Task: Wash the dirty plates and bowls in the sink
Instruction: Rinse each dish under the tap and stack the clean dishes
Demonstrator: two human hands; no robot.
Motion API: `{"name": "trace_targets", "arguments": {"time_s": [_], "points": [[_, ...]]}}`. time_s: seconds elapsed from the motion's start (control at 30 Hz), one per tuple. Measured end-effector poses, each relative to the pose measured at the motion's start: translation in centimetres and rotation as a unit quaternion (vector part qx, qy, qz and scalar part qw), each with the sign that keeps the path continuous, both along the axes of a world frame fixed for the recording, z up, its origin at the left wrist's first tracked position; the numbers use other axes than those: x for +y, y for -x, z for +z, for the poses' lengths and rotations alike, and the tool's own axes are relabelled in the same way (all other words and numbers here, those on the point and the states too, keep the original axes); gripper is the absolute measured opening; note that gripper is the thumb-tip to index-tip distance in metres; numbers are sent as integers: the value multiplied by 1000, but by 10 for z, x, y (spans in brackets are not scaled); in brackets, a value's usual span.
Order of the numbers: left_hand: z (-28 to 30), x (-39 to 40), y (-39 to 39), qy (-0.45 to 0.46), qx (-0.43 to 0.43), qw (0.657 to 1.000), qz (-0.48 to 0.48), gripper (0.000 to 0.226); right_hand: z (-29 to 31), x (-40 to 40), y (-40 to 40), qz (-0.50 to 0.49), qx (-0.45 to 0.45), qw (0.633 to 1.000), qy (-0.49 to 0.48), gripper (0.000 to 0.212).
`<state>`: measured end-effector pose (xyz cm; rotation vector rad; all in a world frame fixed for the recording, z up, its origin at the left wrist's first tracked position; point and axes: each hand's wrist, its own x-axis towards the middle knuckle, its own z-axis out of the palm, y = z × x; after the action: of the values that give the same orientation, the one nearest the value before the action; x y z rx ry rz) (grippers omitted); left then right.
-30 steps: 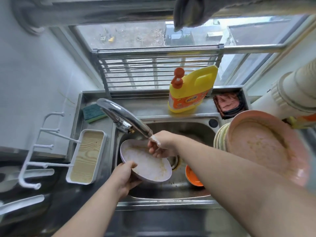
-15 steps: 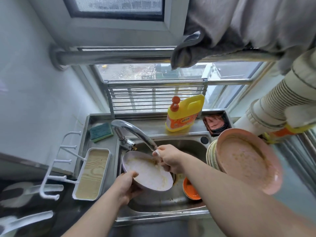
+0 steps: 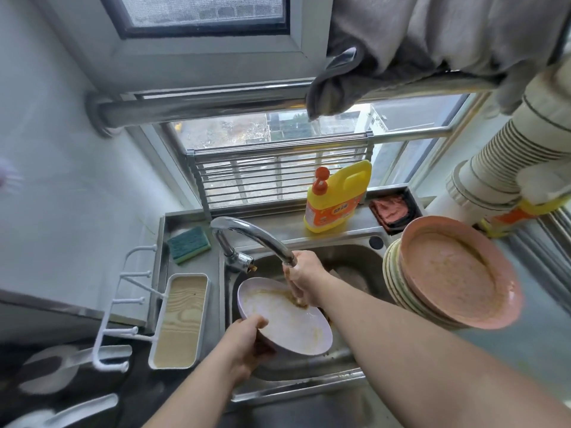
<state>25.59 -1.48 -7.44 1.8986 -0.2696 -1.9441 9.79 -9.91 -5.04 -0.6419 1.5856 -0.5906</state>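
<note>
A pale lilac plate (image 3: 284,322) smeared with yellowish residue is held tilted over the steel sink (image 3: 358,257). My left hand (image 3: 247,344) grips its near-left rim, thumb on top. My right hand (image 3: 304,276) is under the spout of the faucet (image 3: 247,233), its fingers pointing down and touching the plate's far inner surface. Water runs over that hand. To the right of the sink, a stack of dirty plates (image 3: 398,291) leans, topped by a pink plate (image 3: 451,273) coated with residue.
A yellow dish soap bottle (image 3: 335,199) stands on the ledge behind the sink, a red cloth (image 3: 391,208) in a holder beside it. A green sponge (image 3: 189,244) and a white tray (image 3: 179,319) lie left of the sink. A white hook rack (image 3: 123,304) juts out at left.
My right hand slid from the plate's far rim down onto its inner surface under the spout. The view tilted upward, and the plate now sits a little lower and closer to me.
</note>
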Motion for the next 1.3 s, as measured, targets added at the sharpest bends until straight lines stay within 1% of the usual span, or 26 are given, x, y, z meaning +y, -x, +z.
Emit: {"name": "trace_targets", "arguments": {"time_s": [0.03,0.1,0.2,0.23,0.27,0.37,0.4,0.43,0.47,0.5,0.53,0.57,0.6,0.63,0.73,0.83,0.9,0.97,1.03,1.07,1.1,1.13,1.23,1.3], "points": [[0,0,-1,1,0,1000,-4,30,1,-2,-1,-16,-18,1000,-12,34],[-2,0,-4,2,-2,1000,-7,31,4,-8,-4,-87,-85,990,-65,31],[-2,0,-6,6,-1,1000,-3,31,7,-17,-4,-187,-201,957,-97,26],[-2,1,-6,6,-1,1000,-4,31,9,-19,-3,-203,-220,949,-103,26],[-3,1,-7,4,-2,1000,-3,31,11,-20,-3,-204,-217,949,-105,27],[-4,1,-9,-2,-3,1000,0,31,15,-23,-5,-168,-164,966,-105,26],[-4,1,-10,-3,-4,1000,1,31,13,-24,-7,-132,-119,980,-84,25],[-4,1,-10,-5,-4,1000,3,30,7,-24,-9,-77,-53,995,-44,24],[-5,1,-10,-6,-4,1000,6,30,6,-21,-11,-9,9,1000,-3,24],[-5,1,-11,-6,-2,1000,9,30,2,-18,-12,55,66,996,36,26],[-6,1,-11,-5,-1,1000,11,29,6,-13,-13,94,86,991,51,31],[-6,2,-11,-5,0,1000,12,30,11,-8,-11,113,76,990,48,39],[-6,2,-11,-6,-1,1000,13,30,14,-5,-9,118,66,990,40,46],[-6,2,-12,-8,-1,1000,14,30,14,-3,-7,124,66,990,29,48],[-7,2,-11,-11,-4,1000,21,31,7,2,0,141,100,985,17,28],[-8,1,-8,-10,-7,1000,29,33,-11,-1,3,108,123,986,23,30],[-9,1,-6,-10,-5,1000,27,31,-17,-3,7,87,108,990,25,34],[-9,1,-3,-9,-6,1000,22,28,-20,-4,10,75,96,992,33,32],[-8,1,-1,-10,-8,1000,17,27,-18,-4,9,54,74,996,20,32],[-9,0,0,-10,-9,1000,15,27,-18,-3,8,35,48,998,3,35],[-9,0,0,-11,-9,1000,15,27,-18,-4,6,-4,7,1000,-15,37],[-9,0,1,-11,-9,1000,14,28,-16,-3,5,-21,-13,999,-26,39],[-10,-2,2,-10,-11,1000,17,29,-22,-1,3,-63,-106,991,-50,34],[-10,-3,3,-11,-8,1000,20,29,-23,0,3,-92,-138,986,-33,18]]}}
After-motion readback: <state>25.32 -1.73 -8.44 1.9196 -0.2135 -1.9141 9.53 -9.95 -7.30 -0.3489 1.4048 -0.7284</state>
